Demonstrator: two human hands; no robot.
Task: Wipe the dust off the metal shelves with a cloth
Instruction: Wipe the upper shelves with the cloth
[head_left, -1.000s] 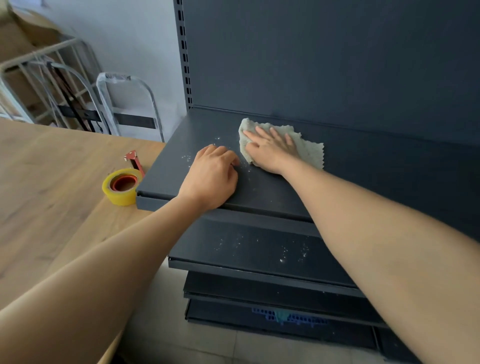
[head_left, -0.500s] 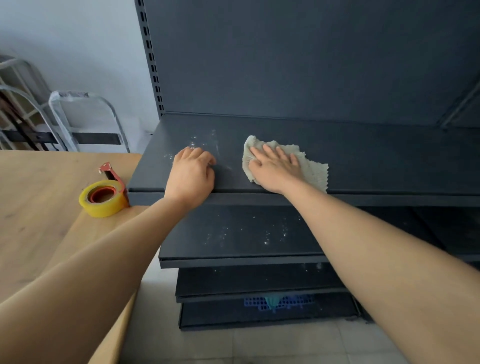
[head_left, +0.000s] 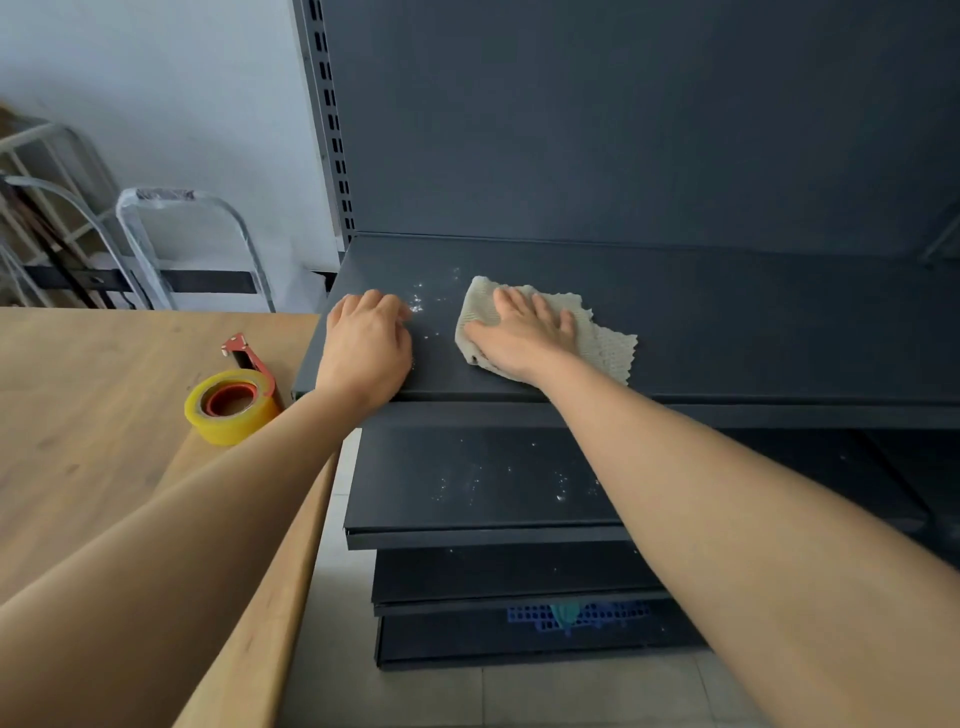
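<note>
Presses the right grip (head_left: 519, 338) flat on the cloth (head_left: 602, 345), fingers straight and spread, palm down, nothing pinched. Rests the left grip (head_left: 366, 353) on the front left end of the top shelf (head_left: 753, 322), fingers curled under, closed on nothing visible. Finds the cloth on that top shelf, left of the middle: pale, waffle-textured, ragged along the right edge, limp and a little bunched under the palm, long axis along the shelf. Finds the dust (head_left: 417, 304) as white specks just left of the cloth, between the two grips, right beside the left knuckles and near the cloth's left edge. Puts the left grip nearer the specks, yet leaves the wiping to the right, the one on the cloth; so probably calls for a sweep leftward along the shelf, with the left grip likely in the way at the end. Shows dark matt painted metal, smooth and flat, with a folded front lip and a slotted upright (head_left: 332, 130) at the back left. Shows more white specks on the second shelf (head_left: 395, 509) below, not yet wiped. Has a wooden bench (head_left: 93, 395) to the left, with a roll of yellow tape (head_left: 231, 408) near its edge, well apart from the cloth.
</note>
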